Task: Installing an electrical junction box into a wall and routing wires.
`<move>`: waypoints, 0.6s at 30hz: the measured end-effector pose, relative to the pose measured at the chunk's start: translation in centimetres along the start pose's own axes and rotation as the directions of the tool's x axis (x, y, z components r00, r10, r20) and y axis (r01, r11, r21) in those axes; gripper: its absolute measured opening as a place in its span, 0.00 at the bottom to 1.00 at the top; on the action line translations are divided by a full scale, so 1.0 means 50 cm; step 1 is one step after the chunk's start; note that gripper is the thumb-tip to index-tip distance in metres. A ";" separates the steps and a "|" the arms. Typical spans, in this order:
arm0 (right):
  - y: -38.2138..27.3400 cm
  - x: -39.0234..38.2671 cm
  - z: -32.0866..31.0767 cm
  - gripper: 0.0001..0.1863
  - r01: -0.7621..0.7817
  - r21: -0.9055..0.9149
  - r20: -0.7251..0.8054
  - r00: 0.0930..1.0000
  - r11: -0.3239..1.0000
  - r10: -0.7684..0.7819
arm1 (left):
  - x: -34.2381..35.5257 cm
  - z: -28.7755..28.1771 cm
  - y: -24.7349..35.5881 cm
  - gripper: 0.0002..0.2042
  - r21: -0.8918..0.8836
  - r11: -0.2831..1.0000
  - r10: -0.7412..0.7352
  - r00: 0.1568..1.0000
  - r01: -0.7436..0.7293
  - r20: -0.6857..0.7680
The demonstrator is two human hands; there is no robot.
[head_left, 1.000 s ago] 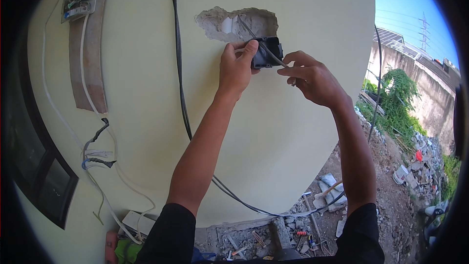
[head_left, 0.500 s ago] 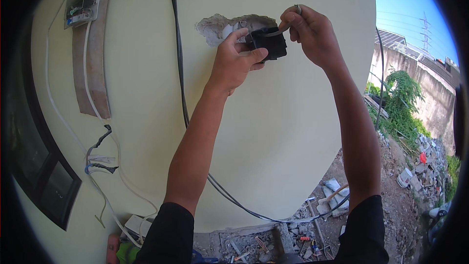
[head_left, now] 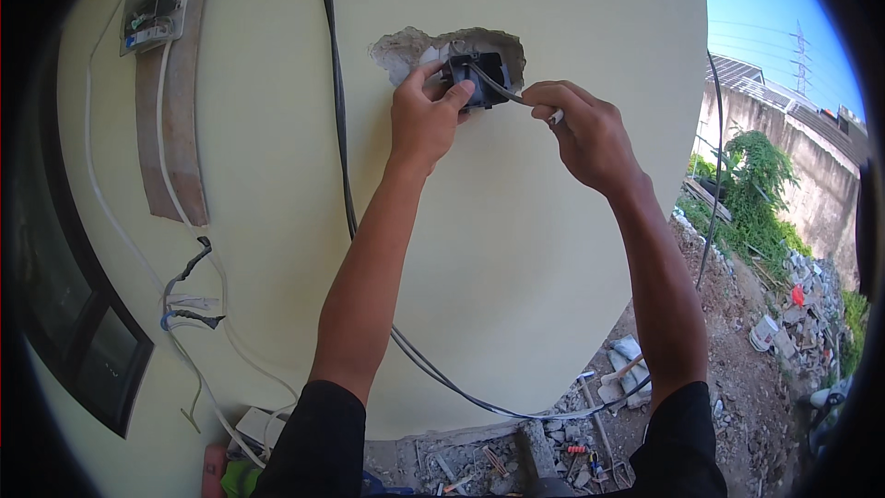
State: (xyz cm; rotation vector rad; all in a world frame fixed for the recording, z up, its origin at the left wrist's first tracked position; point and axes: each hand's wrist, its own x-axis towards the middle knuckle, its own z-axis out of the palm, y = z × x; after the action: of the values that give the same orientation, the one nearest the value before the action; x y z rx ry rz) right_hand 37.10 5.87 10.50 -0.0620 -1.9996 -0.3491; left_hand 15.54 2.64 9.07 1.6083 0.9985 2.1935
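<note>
A black electrical back box (head_left: 487,83) sits at the rough hole (head_left: 402,46) broken into the pale wall. My left hand (head_left: 430,116) grips the box by its left side, thumb at the front rim and fingers behind. Out of the box comes a grey cable (head_left: 499,88), running right and slightly down to my right hand (head_left: 573,125). That hand is closed around the cable, and a pale cable end pokes out below its fingers. How deep the box sits in the hole is hard to judge.
Black cables (head_left: 337,111) hang down the wall left of my hands and loop below. A meter box (head_left: 159,0) on a board, white wires and taped wire ends (head_left: 197,318) are farther left. Rubble and tools (head_left: 590,461) lie on the ground below.
My left hand has shifted the box slightly left, against the hole. My right hand has moved lower, drawing the cable into a straighter line.
</note>
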 end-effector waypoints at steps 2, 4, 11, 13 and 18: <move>-0.018 0.018 -0.004 0.09 -0.025 -0.007 0.019 0.999 1.000 0.025 | 0.000 0.005 0.006 0.30 -0.028 1.000 -0.011 1.000 0.011 0.003; -0.011 0.039 -0.009 0.06 -0.177 0.079 0.032 0.984 0.981 0.175 | 0.004 0.010 0.017 0.30 -0.056 0.998 -0.021 1.000 0.021 0.009; 0.084 0.049 -0.011 0.20 -0.402 0.435 0.049 0.904 0.806 0.424 | 0.027 0.009 0.026 0.30 -0.126 0.988 -0.078 0.994 0.087 0.077; 0.080 0.045 0.003 0.27 -0.555 0.539 0.236 0.822 0.634 0.519 | 0.030 0.009 0.024 0.29 -0.130 0.988 -0.074 0.994 0.085 0.083; 0.064 0.066 0.084 0.25 -0.570 0.357 0.072 0.806 0.740 0.587 | 0.045 0.015 0.026 0.27 -0.039 0.991 -0.123 0.991 0.125 0.054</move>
State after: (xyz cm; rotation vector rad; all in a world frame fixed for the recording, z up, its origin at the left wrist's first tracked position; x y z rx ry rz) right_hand 32.61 9.71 12.46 -0.4324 -1.8545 0.4262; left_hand 15.65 3.22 11.72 1.5336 1.0028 2.0666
